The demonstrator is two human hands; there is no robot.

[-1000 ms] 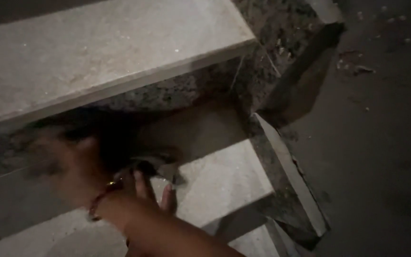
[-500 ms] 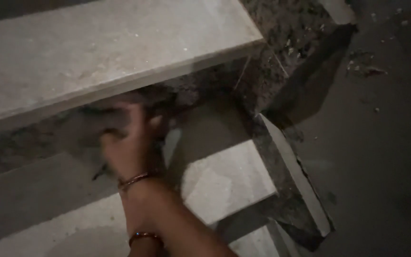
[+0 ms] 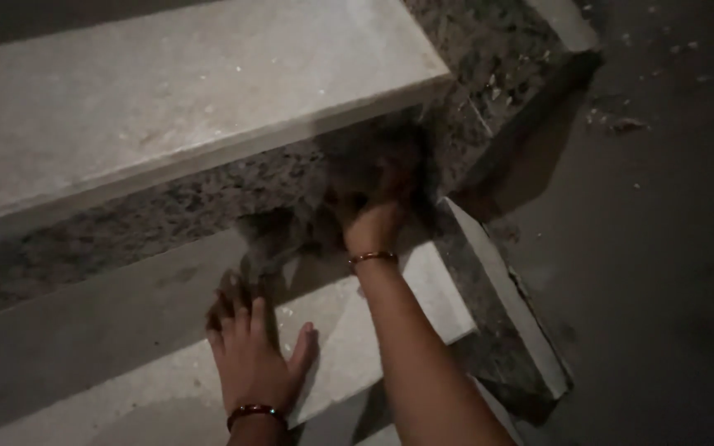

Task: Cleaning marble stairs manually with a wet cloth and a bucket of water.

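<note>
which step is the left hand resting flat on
The lower step: the left hand lies flat on its tread, while the upper step is untouched.

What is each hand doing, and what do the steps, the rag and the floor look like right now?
Left hand: flat, fingers spread, pressed on the lower step.
Right hand: blurred, gripping a dark rag against the speckled riser.
Rag: bunched, blurred, under the right hand.
Upper step: pale, bare.
Lower step: pale, half in shadow.
Riser: dark, speckled stone.
Floor: dark, a few bits of debris.
</note>
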